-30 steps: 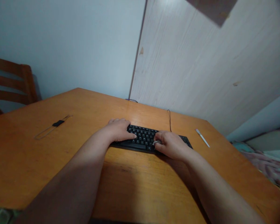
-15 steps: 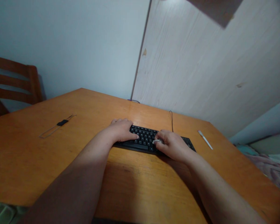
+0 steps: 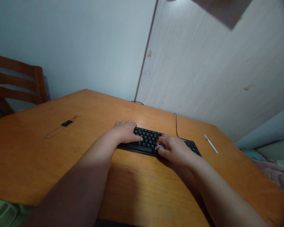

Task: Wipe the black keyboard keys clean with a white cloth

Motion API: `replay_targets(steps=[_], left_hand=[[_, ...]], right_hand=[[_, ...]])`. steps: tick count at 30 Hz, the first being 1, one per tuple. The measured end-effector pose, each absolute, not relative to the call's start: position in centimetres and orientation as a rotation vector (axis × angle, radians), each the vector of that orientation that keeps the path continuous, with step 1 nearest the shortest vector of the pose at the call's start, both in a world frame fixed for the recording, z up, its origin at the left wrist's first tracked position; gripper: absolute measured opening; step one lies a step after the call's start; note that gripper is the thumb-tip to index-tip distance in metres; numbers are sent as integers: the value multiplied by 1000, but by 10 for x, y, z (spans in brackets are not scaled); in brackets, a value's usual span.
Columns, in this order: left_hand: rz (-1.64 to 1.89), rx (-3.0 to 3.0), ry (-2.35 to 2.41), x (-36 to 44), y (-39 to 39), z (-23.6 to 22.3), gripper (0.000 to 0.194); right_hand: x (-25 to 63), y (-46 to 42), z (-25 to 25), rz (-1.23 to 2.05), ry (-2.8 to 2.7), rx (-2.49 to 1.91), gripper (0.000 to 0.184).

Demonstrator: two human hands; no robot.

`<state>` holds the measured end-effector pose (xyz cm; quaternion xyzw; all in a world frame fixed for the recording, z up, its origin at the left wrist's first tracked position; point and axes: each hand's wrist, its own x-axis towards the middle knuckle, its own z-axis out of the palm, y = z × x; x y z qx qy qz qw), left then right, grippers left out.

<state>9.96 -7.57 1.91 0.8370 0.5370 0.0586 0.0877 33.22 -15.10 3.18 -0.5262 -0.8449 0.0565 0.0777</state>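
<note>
Rested the left hand (image 3: 126,131), fingers apart, on the black keyboard (image 3: 140,148) beneath both hands, clamped a pale wad (image 3: 159,146) in the right hand (image 3: 175,148) over the keys (image 3: 148,139), seemingly midway through, yet gave no clear sign of the share done or left.

Black keyboard (image 3: 142,148) lying flat before me, slightly slanted, small whitish scrap (image 3: 160,146) pinched in my right hand (image 3: 176,149), over its keys
</note>
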Motion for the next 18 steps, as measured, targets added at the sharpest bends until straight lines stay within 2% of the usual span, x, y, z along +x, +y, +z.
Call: replay_targets(steps=[18], left_hand=[[201, 2482, 1586, 99, -75, 18, 64]], right_hand=[[332, -150, 30, 151, -2452, -1590, 9]])
